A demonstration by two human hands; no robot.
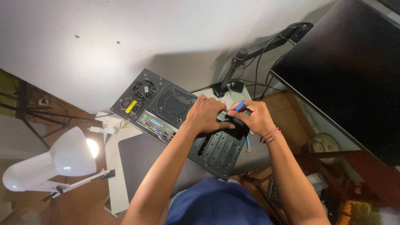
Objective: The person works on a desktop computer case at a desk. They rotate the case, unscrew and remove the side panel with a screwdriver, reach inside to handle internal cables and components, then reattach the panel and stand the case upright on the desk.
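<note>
The right hand (256,118) has its fingers curled tight round a blue-handled tool (240,106), only the handle tip showing above the knuckles. Touching it, the left hand (205,115) lies with fingers bent, pressing on a black plate (233,123) at the rear of a black PC case (179,121); whether it grips the plate cannot be told. The case lies on a grey mat (137,160) over a white desk (114,175). A lit white lamp (58,160) stands to the left, a dark monitor (350,71) on its arm (258,50) to the right.
</note>
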